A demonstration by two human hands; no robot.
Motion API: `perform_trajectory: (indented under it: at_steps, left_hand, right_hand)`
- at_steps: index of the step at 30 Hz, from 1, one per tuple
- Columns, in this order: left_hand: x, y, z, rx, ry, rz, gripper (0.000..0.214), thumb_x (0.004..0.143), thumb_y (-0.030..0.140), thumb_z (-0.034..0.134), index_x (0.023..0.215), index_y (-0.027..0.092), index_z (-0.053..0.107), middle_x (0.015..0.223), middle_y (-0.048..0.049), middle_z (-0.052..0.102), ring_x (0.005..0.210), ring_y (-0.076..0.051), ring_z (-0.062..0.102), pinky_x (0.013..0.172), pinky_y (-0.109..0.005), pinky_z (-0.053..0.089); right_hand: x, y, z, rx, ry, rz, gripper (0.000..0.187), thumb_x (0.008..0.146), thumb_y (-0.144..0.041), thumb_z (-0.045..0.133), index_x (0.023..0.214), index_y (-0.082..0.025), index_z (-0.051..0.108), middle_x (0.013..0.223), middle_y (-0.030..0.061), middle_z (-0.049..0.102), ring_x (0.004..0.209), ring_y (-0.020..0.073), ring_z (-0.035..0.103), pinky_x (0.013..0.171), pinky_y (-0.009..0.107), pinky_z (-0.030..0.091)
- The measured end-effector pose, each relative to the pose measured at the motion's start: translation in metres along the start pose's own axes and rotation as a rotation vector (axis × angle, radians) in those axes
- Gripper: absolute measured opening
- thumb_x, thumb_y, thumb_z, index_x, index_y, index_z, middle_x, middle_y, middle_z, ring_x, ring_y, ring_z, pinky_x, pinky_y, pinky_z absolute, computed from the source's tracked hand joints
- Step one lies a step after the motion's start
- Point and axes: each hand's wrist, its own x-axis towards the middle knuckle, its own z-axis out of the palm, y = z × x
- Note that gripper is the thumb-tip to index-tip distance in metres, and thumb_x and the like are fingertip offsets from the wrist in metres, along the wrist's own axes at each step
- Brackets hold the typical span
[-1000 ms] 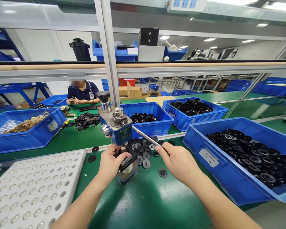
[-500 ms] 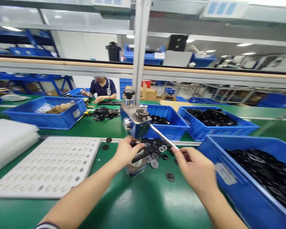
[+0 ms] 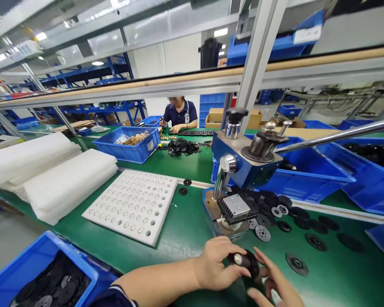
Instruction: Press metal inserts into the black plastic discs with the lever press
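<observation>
Low in front of the press, my left hand [image 3: 218,265] grips a black disc-shaped part with a stem [image 3: 245,261] between thumb and fingers. A pale tip shows at the end of its stem. My right hand [image 3: 272,279] comes up on the disc's right side with fingers and thumb apart; one fingertip is at the rim, though whether it touches is unclear. Just beyond both hands stands a blue hand press [image 3: 248,162], its chrome lever [image 3: 333,137] stretching out to the right. A metal plate on a black block [image 3: 237,205] lies on its base.
Black discs [image 3: 297,263] lie scattered right of the press. A white foam tray with round holes [image 3: 131,204] is on the left, beside white foam sheets [image 3: 71,179]. Blue bins [image 3: 94,273] stand around. Across the bench sits a co-worker [image 3: 181,115].
My right hand has let go of the lever and come down beside my left. My left hand has drawn back from the press with the black part. The view has turned left.
</observation>
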Motion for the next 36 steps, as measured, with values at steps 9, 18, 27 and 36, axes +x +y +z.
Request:
perform_trajectory:
  at_steps: [9, 18, 27, 36]
  left_hand:
    - [-0.042, -0.045, 0.011, -0.265, -0.535, -0.586, 0.019, 0.083, 0.019, 0.069, 0.102, 0.016, 0.069, 0.091, -0.0062, 0.070, 0.081, -0.018, 0.064, 0.074, -0.027, 0.052]
    - [-0.023, -0.029, -0.011, -0.268, -0.596, -0.616, 0.019, 0.090, 0.024, 0.063, 0.105, 0.015, 0.068, 0.094, -0.0070, 0.072, 0.081, -0.017, 0.065, 0.078, -0.029, 0.054]
    - [-0.019, -0.026, -0.013, -0.205, -0.608, -0.559, 0.023, 0.092, 0.029, 0.062, 0.108, 0.014, 0.069, 0.099, -0.0099, 0.072, 0.086, -0.019, 0.066, 0.079, -0.030, 0.054]
    - [-0.018, -0.025, -0.014, -0.129, -0.608, -0.492, 0.026, 0.093, 0.033, 0.060, 0.110, 0.015, 0.069, 0.102, -0.0102, 0.074, 0.090, -0.022, 0.067, 0.082, -0.033, 0.052]
  right_hand:
    - [-0.030, -0.036, 0.038, 0.111, -0.053, 0.112, 0.024, 0.097, -0.032, 0.049, 0.114, -0.019, 0.059, 0.093, 0.0085, 0.070, 0.080, 0.0191, 0.066, 0.074, 0.031, 0.055]
    - [-0.009, -0.063, 0.030, 0.071, -0.020, 0.012, 0.015, 0.097, -0.028, 0.051, 0.106, -0.017, 0.058, 0.081, 0.0041, 0.065, 0.071, 0.0143, 0.059, 0.066, 0.026, 0.049]
    - [-0.006, -0.066, 0.029, 0.103, -0.018, 0.038, 0.017, 0.097, -0.031, 0.051, 0.104, -0.017, 0.058, 0.078, 0.0038, 0.063, 0.068, 0.0138, 0.056, 0.064, 0.026, 0.047]
    - [-0.004, -0.068, 0.028, 0.120, -0.002, 0.040, 0.018, 0.097, -0.032, 0.052, 0.104, -0.017, 0.059, 0.078, 0.0039, 0.063, 0.068, 0.0142, 0.057, 0.066, 0.027, 0.049]
